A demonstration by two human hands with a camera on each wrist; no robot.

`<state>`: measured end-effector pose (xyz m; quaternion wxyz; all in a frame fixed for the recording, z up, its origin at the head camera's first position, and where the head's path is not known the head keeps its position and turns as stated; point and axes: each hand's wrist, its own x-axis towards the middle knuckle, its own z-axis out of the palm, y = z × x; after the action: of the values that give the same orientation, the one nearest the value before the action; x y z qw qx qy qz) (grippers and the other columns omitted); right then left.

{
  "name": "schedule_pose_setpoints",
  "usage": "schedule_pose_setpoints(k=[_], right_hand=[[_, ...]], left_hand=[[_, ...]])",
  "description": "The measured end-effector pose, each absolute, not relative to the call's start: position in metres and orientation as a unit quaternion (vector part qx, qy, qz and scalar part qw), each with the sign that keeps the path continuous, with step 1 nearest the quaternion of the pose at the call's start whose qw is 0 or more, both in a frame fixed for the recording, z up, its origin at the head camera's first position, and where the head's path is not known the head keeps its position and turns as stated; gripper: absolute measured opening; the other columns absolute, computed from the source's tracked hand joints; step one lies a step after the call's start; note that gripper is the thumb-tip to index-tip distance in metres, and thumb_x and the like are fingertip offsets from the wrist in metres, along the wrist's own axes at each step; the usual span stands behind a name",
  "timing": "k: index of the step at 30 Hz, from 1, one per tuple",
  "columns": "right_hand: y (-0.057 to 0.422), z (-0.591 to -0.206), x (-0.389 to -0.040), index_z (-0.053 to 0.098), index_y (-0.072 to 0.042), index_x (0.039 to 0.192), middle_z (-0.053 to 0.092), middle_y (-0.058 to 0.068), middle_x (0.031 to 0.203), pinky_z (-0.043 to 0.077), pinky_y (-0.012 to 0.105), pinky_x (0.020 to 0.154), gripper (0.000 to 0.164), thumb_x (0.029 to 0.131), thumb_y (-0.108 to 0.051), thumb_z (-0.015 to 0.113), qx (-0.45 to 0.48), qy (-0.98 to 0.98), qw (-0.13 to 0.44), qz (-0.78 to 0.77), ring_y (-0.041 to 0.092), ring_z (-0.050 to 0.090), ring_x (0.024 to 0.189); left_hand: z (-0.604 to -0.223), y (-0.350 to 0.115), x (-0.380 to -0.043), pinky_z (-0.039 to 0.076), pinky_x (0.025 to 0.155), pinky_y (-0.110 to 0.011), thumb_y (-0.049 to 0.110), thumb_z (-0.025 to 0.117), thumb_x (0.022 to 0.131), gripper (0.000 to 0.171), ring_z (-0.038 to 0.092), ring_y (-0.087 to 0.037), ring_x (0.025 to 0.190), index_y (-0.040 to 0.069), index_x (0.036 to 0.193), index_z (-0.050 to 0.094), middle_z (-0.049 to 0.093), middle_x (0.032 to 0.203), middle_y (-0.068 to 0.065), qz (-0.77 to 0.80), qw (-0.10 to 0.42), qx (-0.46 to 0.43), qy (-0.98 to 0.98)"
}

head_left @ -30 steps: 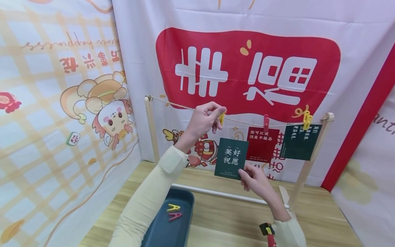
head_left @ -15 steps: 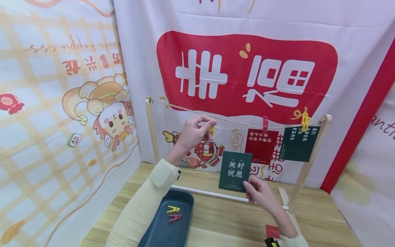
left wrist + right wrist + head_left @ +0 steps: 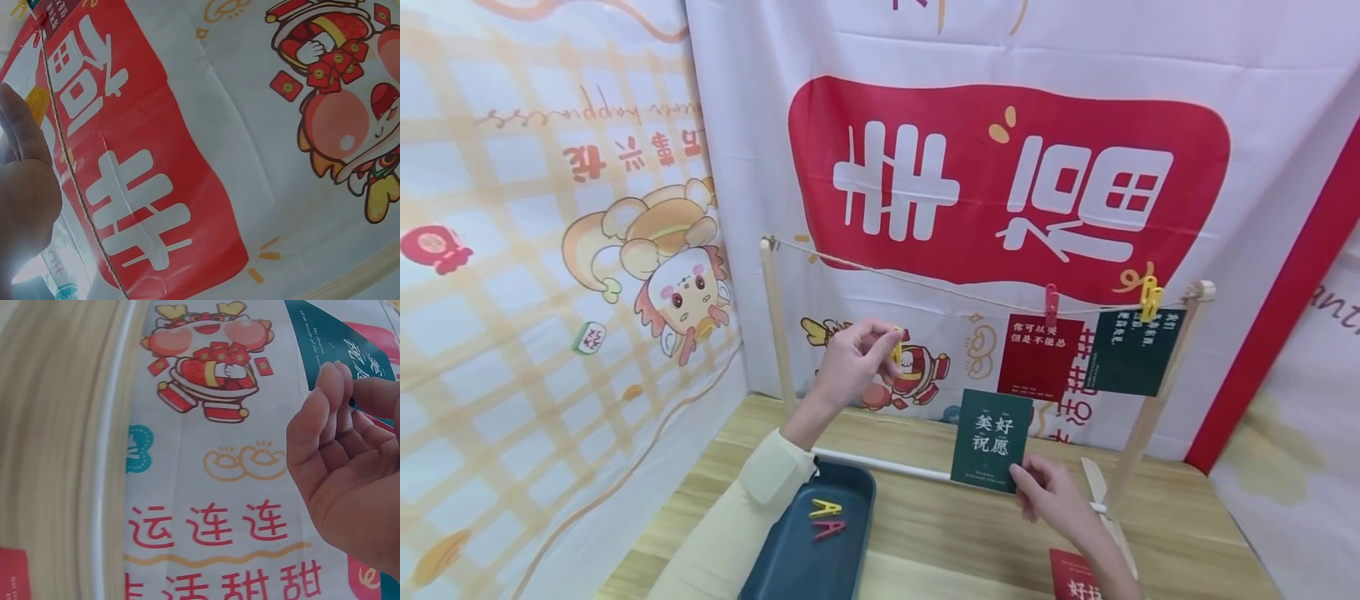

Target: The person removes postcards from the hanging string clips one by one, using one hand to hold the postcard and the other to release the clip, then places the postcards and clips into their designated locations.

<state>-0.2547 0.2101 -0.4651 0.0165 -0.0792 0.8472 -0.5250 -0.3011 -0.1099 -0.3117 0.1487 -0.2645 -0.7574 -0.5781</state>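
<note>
In the head view, my left hand [image 3: 859, 360] pinches a yellow clothespin [image 3: 897, 343] between thumb and fingers, below and in front of the string [image 3: 925, 286]. The left wrist view shows the same yellow clothespin [image 3: 37, 105] at the fingertips. My right hand [image 3: 1052, 493] holds a dark green card [image 3: 991, 440] with white characters by its lower right corner, upright in front of the rack. In the right wrist view, thumb and fingers of the right hand [image 3: 350, 456] pinch the edge of that green card [image 3: 334, 340].
A red card [image 3: 1040, 358] hangs from the string by a red clothespin [image 3: 1051, 305]; another green card [image 3: 1131, 354] hangs by yellow clothespins [image 3: 1150, 298]. A blue tray [image 3: 846, 567] holds a yellow clothespin [image 3: 826, 507] and a red one. A red card [image 3: 1070, 573] lies at the front right.
The left hand has come down and left from the string with the yellow clothespin. The right hand has lowered the green card and shifted slightly right.
</note>
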Motion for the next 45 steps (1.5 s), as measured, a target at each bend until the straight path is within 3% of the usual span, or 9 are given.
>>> schedule_pose_setpoints(k=[8, 14, 21, 28, 32, 35, 39, 45], right_hand=[[0.219, -0.479, -0.244, 0.056, -0.002, 0.093, 0.062, 0.009, 0.071, 0.053, 0.029, 0.053, 0.036, 0.100, -0.037, 0.054, -0.035, 0.849, 0.040, -0.526, 0.019, 0.059, 0.057], [0.231, -0.489, -0.235, 0.055, -0.002, 0.092, 0.060, 0.008, 0.070, 0.052, 0.029, 0.054, 0.041, 0.100, -0.042, 0.052, -0.001, 0.853, 0.053, -0.520, 0.019, 0.058, 0.059], [0.252, -0.498, -0.230, 0.056, 0.000, 0.093, 0.058, 0.008, 0.067, 0.053, 0.030, 0.052, 0.039, 0.100, -0.039, 0.053, -0.020, 0.856, 0.062, -0.512, 0.019, 0.060, 0.055], [0.274, -0.510, -0.218, 0.054, -0.002, 0.088, 0.058, 0.004, 0.065, 0.050, 0.026, 0.052, 0.037, 0.101, -0.037, 0.052, -0.038, 0.869, 0.089, -0.486, 0.015, 0.058, 0.055], [0.286, -0.517, -0.213, 0.053, -0.001, 0.084, 0.058, 0.002, 0.063, 0.047, 0.024, 0.049, 0.038, 0.103, -0.033, 0.049, -0.061, 0.868, 0.101, -0.482, 0.009, 0.055, 0.053], [0.294, -0.522, -0.211, 0.052, 0.000, 0.083, 0.058, 0.002, 0.063, 0.045, 0.023, 0.048, 0.039, 0.104, -0.033, 0.048, -0.073, 0.858, 0.125, -0.492, 0.008, 0.054, 0.053], [0.303, -0.528, -0.209, 0.053, 0.000, 0.083, 0.058, 0.001, 0.064, 0.044, 0.023, 0.050, 0.040, 0.103, -0.034, 0.047, -0.077, 0.856, 0.150, -0.488, 0.008, 0.054, 0.055], [0.315, -0.533, -0.206, 0.055, -0.001, 0.087, 0.059, 0.002, 0.065, 0.043, 0.023, 0.051, 0.040, 0.102, -0.037, 0.049, -0.074, 0.857, 0.170, -0.480, 0.010, 0.056, 0.057]], left_hand=[[-0.334, -0.117, -0.300, 0.059, 0.057, -0.034, 0.031, 0.059, 0.098, 0.024, 0.071, -0.032, 0.065, 0.009, 0.108, 0.064, 0.071, 0.076, -0.014, -0.574, 0.134, -0.252, -0.768], [-0.354, -0.127, -0.295, 0.060, 0.060, -0.039, 0.030, 0.057, 0.099, 0.024, 0.071, -0.030, 0.065, 0.009, 0.107, 0.063, 0.071, 0.077, -0.013, -0.580, 0.125, -0.240, -0.768], [-0.385, -0.139, -0.289, 0.058, 0.058, -0.040, 0.026, 0.058, 0.099, 0.020, 0.069, -0.028, 0.062, 0.009, 0.104, 0.064, 0.071, 0.079, -0.019, -0.578, 0.111, -0.211, -0.780], [-0.429, -0.150, -0.289, 0.057, 0.053, -0.031, 0.020, 0.057, 0.100, 0.022, 0.068, -0.030, 0.057, 0.000, 0.105, 0.063, 0.069, 0.076, -0.025, -0.598, 0.088, -0.166, -0.779], [-0.451, -0.155, -0.289, 0.058, 0.054, -0.033, 0.017, 0.057, 0.100, 0.020, 0.068, -0.025, 0.059, -0.002, 0.101, 0.062, 0.066, 0.084, -0.025, -0.597, 0.049, -0.136, -0.789], [-0.467, -0.159, -0.287, 0.059, 0.057, -0.037, 0.017, 0.056, 0.101, 0.019, 0.069, -0.021, 0.060, -0.001, 0.102, 0.061, 0.067, 0.083, -0.018, -0.575, 0.003, -0.117, -0.810], [-0.487, -0.162, -0.283, 0.059, 0.058, -0.039, 0.016, 0.054, 0.101, 0.019, 0.069, -0.020, 0.059, -0.002, 0.102, 0.060, 0.067, 0.068, -0.010, -0.528, -0.064, -0.121, -0.838], [-0.508, -0.165, -0.273, 0.059, 0.056, -0.043, 0.010, 0.056, 0.098, 0.009, 0.069, -0.022, 0.057, 0.004, 0.094, 0.060, 0.068, 0.071, -0.011, -0.501, -0.131, -0.136, -0.844]])
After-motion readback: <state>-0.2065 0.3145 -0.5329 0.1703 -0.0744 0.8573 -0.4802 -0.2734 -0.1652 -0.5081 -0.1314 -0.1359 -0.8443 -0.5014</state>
